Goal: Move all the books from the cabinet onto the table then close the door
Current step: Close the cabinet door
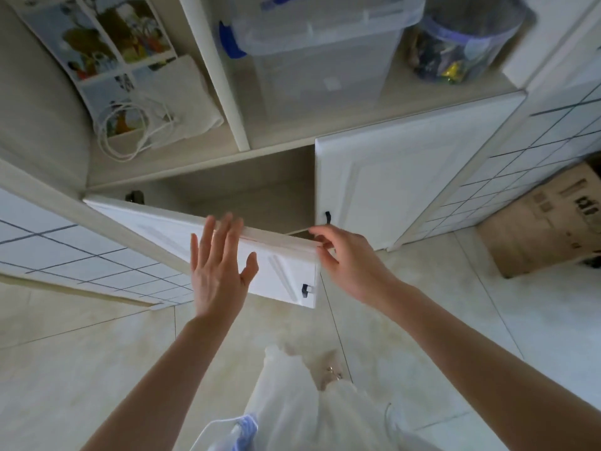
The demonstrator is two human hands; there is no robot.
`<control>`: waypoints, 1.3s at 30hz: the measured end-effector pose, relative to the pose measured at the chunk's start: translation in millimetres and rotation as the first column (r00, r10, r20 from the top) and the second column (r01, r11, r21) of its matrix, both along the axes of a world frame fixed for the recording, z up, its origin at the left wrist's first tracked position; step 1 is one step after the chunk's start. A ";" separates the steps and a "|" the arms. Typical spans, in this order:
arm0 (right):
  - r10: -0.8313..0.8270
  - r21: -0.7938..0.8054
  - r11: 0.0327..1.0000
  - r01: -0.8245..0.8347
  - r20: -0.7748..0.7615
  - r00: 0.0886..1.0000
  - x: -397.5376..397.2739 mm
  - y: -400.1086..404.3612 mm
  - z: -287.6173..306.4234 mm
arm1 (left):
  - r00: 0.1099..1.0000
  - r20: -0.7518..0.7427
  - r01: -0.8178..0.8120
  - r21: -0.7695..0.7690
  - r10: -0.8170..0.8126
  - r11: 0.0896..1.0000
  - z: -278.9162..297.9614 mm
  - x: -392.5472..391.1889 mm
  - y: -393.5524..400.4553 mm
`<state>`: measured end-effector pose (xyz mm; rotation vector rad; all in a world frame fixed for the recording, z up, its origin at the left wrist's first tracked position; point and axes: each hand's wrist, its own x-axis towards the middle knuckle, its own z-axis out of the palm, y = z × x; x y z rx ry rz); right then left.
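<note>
Head view: the cabinet (247, 177) is seen w/ its left door (283, 271) swung partly open; the compartment behind shows no books. The left hand (218, 265) is held flat, fingers straight, against the door's front near its top edge. The door's free top corner is pinched by the right hand (341, 252). The right door (406, 177) is shut.

I see the open door (208, 242) swung out across the left of the cabinet opening (247, 196), leaving a gap on its right against the shut door (406, 177). My right hand (344, 255) sits in that gap; a cardboard box (546, 222) crowds the floor (81, 369) on the right.
</note>
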<state>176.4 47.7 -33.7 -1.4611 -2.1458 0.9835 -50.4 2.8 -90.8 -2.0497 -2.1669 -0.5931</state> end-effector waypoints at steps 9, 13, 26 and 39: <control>0.063 0.341 0.914 -0.218 0.411 0.909 -36.9 26.1 -40.6 | 0.990 -0.012 0.136 0.275 -0.138 0.952 1.0 -25.7 76.8; 0.036 0.397 0.878 -0.267 0.501 0.864 -36.0 52.9 -49.6 | 0.985 0.031 0.158 0.247 -0.171 0.956 -6.5 -24.5 95.1; -0.092 0.612 0.726 -0.313 0.538 0.838 -47.5 145.5 -58.3 | 0.984 -0.156 0.120 0.222 -0.086 0.968 -13.0 -40.1 135.0; -0.156 0.741 0.617 -0.266 0.446 0.881 -54.2 174.9 -61.5 | 0.973 -0.204 0.162 0.277 -0.107 0.947 -16.3 -47.3 149.6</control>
